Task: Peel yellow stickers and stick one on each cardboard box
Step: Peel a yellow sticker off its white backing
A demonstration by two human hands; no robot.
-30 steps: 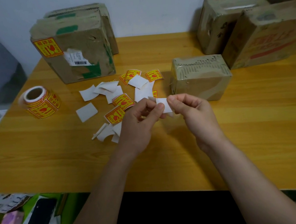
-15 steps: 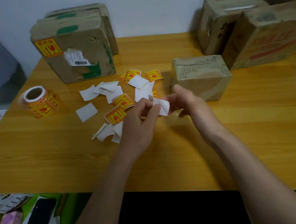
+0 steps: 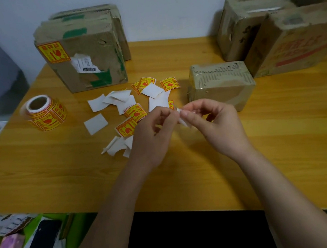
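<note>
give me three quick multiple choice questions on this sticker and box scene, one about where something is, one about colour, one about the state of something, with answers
1. Where does the sticker roll lie on the table?
A. at its left side
B. on top of a box
C. by the right edge

2. What colour is the sticker on the large box at back left?
A. blue with white
B. yellow with red
C. plain green

3. What are the two hands doing?
A. lying flat on the table
B. lifting a box
C. pinching a small white piece between them

Answers: 1 A, the roll lies on its side, left of the loose scraps. 2 B, the box sticker is yellow with red print. 3 C, left hand and right hand meet at the white piece.
</note>
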